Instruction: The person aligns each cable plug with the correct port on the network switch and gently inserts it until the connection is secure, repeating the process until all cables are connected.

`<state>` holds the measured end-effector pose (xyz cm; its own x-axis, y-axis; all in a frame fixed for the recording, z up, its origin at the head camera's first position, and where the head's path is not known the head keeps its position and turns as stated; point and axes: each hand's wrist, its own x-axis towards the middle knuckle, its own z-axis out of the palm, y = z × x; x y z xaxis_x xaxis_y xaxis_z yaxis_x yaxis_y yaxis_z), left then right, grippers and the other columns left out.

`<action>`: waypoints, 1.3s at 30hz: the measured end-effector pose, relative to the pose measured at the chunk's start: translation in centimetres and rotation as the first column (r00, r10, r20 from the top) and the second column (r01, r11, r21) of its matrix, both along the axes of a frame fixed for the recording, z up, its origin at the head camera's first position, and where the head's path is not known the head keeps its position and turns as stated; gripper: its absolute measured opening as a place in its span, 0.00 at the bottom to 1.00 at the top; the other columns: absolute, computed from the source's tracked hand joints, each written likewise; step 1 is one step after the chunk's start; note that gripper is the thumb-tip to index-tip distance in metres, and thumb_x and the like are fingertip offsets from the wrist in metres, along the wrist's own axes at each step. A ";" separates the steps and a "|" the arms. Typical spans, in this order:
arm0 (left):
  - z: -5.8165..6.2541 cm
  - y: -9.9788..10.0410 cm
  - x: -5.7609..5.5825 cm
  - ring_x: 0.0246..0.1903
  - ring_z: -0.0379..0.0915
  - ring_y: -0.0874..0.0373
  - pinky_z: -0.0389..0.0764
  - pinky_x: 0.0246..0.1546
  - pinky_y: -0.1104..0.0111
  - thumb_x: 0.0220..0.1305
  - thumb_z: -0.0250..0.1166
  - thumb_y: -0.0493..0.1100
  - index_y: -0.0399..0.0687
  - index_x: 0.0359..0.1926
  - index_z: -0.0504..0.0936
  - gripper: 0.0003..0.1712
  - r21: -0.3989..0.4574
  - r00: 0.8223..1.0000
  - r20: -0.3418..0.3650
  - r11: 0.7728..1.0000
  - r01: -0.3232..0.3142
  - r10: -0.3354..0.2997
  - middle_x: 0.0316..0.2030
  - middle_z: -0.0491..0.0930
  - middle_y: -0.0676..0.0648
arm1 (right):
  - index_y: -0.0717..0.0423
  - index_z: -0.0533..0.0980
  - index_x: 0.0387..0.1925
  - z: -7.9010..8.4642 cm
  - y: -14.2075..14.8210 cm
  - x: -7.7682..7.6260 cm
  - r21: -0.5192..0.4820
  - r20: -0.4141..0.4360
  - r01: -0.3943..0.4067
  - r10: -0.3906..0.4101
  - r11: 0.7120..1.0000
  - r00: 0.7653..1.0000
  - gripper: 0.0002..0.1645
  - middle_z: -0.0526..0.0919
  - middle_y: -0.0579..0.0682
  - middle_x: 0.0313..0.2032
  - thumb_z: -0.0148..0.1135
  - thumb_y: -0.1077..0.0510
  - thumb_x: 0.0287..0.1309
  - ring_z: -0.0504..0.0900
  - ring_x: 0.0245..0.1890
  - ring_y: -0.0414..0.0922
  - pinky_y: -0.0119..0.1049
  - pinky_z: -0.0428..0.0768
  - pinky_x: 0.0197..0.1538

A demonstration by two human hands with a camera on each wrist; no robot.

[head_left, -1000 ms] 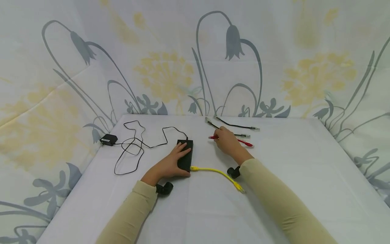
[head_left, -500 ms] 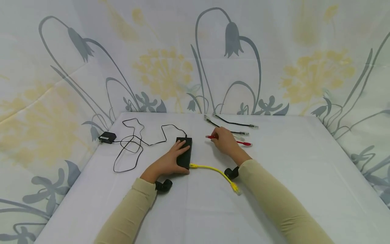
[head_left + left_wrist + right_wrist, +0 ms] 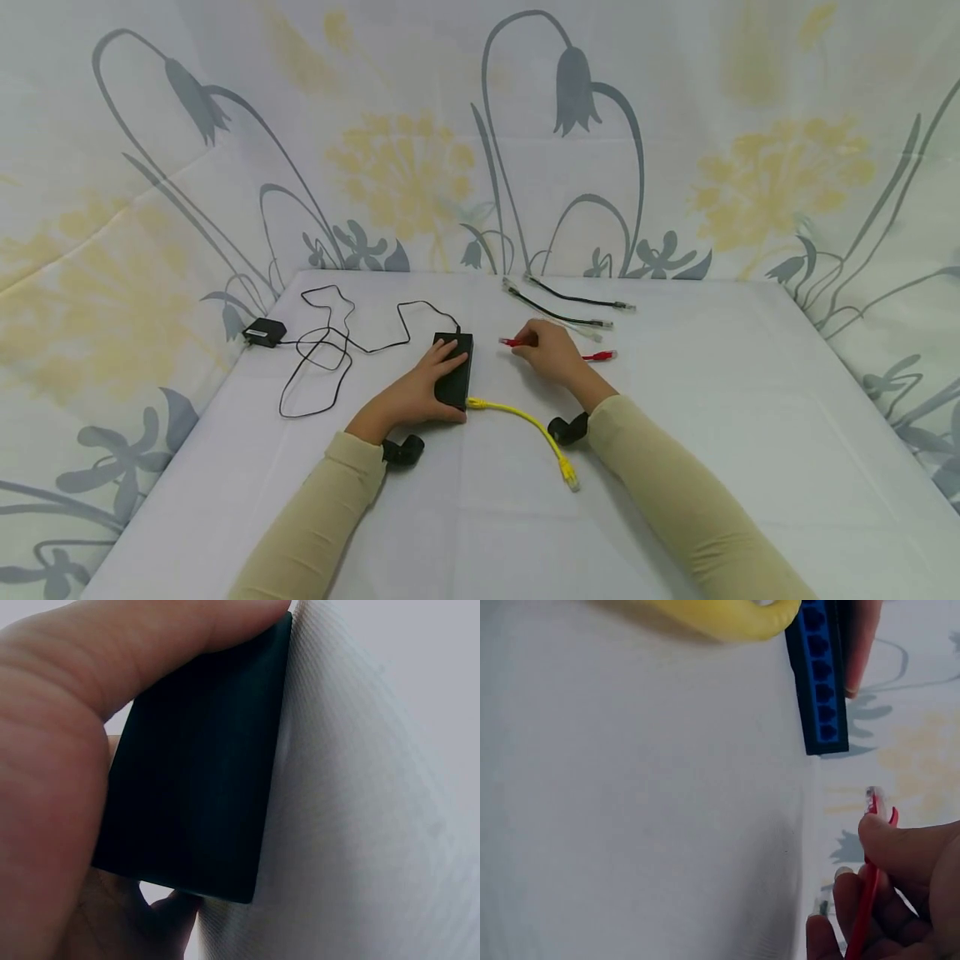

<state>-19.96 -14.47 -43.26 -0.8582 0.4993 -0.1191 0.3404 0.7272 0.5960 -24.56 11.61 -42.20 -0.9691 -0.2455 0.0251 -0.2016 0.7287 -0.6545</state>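
Observation:
My left hand (image 3: 420, 392) holds a black network switch (image 3: 454, 387) on the table, its fingers spread across the top and its thumb along the near end. The left wrist view shows that thumb (image 3: 172, 645) bent over one end of the switch. A row of blue ports on the switch (image 3: 823, 682) faces right. A yellow Ethernet cable (image 3: 567, 472) is plugged in at the near end, its other plug loose on the table. My right hand (image 3: 551, 352) pinches a red Ethernet cable (image 3: 865, 911) just behind one clear plug, which points toward the switch but stands apart from it.
Behind my right hand lie two black Ethernet cables (image 3: 576, 298) and a pale cable (image 3: 592, 337). A power adapter (image 3: 265, 332) sits at the left table edge, its thin black cord (image 3: 330, 346) looping to the switch's far end. Floral fabric (image 3: 405, 175) hangs behind.
My right hand has drawn the red cable slightly left, toward the switch. The yellow cable's loose end has swung left and nearer. My left hand stays on the switch.

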 end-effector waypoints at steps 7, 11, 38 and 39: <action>0.0 0.0 -0.1 0.77 0.23 0.57 0.52 0.72 0.47 0.47 0.76 0.61 0.61 0.76 0.54 0.59 -0.006 1.000 -0.001 1.000 -0.001 0.001 0.77 0.37 0.58 | 0.49 0.80 0.40 0.1 -0.2 0.1 -0.065 0.089 -0.017 0.023 0.998 0.996 0.09 0.83 0.48 0.38 0.66 0.52 0.60 0.77 0.36 0.45 0.36 0.76 0.41; 0.1 0.0 -0.1 0.77 0.23 0.57 0.52 0.72 0.47 0.47 0.76 0.62 0.61 0.76 0.54 0.59 -0.002 1.000 0.000 1.000 0.006 -0.006 0.77 0.37 0.59 | 0.48 0.80 0.40 0.2 -0.3 0.1 -0.071 0.133 -0.017 0.026 0.997 0.991 0.09 0.83 0.47 0.38 0.66 0.50 0.60 0.77 0.35 0.44 0.35 0.76 0.38; 0.1 -0.2 -0.1 0.77 0.23 0.54 0.52 0.71 0.47 0.47 0.76 0.61 0.59 0.76 0.54 0.59 0.012 1.000 -0.010 1.000 0.022 -0.022 0.78 0.38 0.56 | 0.49 0.83 0.37 0.5 -1.8 1.5 -0.154 0.261 -0.071 0.110 0.985 0.959 0.06 0.83 0.48 0.39 0.68 0.53 0.58 0.77 0.37 0.44 0.34 0.75 0.39; 0.1 -0.2 -0.1 0.77 0.23 0.54 0.52 0.72 0.47 0.47 0.76 0.61 0.59 0.76 0.54 0.59 0.012 1.000 -0.011 1.000 0.021 -0.021 0.78 0.38 0.56 | 0.48 0.83 0.37 0.5 -1.9 1.6 -0.150 0.261 -0.075 0.113 0.986 0.959 0.06 0.83 0.47 0.39 0.68 0.54 0.58 0.77 0.37 0.44 0.34 0.75 0.39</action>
<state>-20.05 -14.63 -43.19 -0.8486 0.5188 -0.1039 0.3619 0.7124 0.6013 -22.97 9.71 -41.66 -0.9174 -0.3483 -0.1927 -0.0683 0.6146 -0.7859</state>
